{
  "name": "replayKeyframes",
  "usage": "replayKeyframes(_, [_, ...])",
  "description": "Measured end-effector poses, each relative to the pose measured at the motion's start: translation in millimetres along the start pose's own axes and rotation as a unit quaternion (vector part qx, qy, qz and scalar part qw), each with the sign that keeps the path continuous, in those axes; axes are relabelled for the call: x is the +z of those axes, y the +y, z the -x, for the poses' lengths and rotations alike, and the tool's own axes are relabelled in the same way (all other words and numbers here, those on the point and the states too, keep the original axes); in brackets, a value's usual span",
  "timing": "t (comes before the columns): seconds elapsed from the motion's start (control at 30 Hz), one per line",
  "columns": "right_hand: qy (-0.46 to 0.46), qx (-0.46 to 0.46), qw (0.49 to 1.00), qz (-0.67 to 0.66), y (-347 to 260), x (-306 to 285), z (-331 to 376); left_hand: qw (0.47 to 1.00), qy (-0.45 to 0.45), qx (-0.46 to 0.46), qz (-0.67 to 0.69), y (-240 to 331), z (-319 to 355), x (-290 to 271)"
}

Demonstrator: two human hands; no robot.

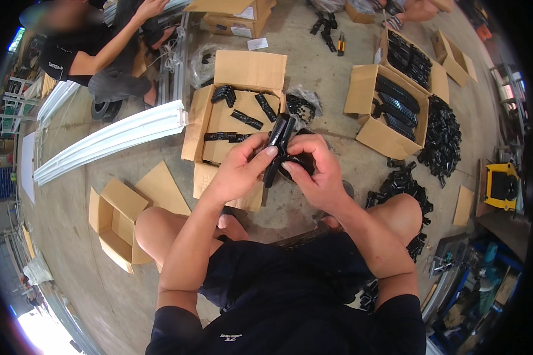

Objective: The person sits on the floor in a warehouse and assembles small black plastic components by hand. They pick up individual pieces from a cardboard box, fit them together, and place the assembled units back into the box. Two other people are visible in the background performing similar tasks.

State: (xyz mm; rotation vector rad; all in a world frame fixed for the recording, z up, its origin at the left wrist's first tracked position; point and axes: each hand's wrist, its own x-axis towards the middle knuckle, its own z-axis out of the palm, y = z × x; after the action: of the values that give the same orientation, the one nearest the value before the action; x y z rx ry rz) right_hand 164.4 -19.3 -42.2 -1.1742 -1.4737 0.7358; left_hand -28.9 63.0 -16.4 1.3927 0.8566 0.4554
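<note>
Between my two hands are glossy black plastic pieces (281, 131), held up over the near right edge of an open cardboard box (250, 70). My left hand (243, 165) is closed around the long upright piece, thumb pressed on its face. With bent fingers, my right hand (315, 168) grips a dark part against its right side; the fingers hide most of that part. Inside the box lie several short black strips (247, 119) and a small stack of black pieces (224, 94). Just beyond my right hand sits a clear plastic bag (305, 106) of black parts.
Open boxes of stacked black parts (397, 103) stand at the right, beside heaps of loose black pieces (441, 139). An open carton (117, 222) is by my left knee. White metal profiles (112, 142) lie at left, near a seated co-worker (100, 53). A yellow-handled cutter (341, 44) lies farther off.
</note>
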Motion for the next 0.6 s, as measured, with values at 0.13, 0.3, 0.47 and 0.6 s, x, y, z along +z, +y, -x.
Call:
replayKeyframes(0.13, [0.037,0.174,0.937,-0.302,-4,4,-1,0.988,-0.004,0.052,0.145,-8,-4,11])
replayKeyframes(0.3, [-0.062,0.211,0.899,-0.379,-5,-12,-9,0.999,-0.038,0.029,0.024,-8,-3,2])
replayKeyframes(0.47, [-0.044,0.17,0.958,-0.227,3,-18,-8,0.99,-0.038,0.001,0.133,-10,0,16])
replayKeyframes(0.6, [0.031,0.135,0.974,-0.18,11,-13,-9,0.987,-0.005,0.031,0.159,-14,-1,29])
